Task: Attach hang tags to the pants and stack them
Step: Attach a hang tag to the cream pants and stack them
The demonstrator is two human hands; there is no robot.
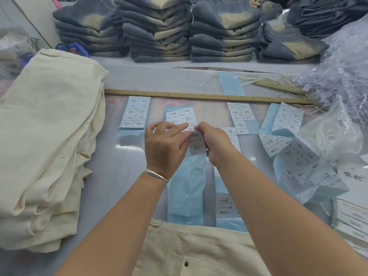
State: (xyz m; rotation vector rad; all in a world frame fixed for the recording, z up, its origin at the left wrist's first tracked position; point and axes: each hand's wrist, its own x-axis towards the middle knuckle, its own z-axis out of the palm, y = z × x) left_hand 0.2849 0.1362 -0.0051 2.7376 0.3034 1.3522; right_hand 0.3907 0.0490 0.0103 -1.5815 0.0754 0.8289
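My left hand (166,145) and my right hand (214,141) meet over a sticker sheet (184,116) on blue backing in the middle of the table. Both pinch a white size label (197,145) printed "1103# S", peeling it off the long blue backing strip (187,188). Cream pants (191,250) lie at the near edge under my forearms, waistband and a rivet showing. A stack of folded cream pants (49,136) sits to the left.
More label sheets (136,113) (242,116) (286,118) and curled blue backing (304,166) lie around. A long wooden ruler (199,95) crosses behind them. Stacks of grey-blue folded jeans (159,30) line the back. Clear plastic bags (342,80) pile at right; white hang tags (352,218) sit near right.
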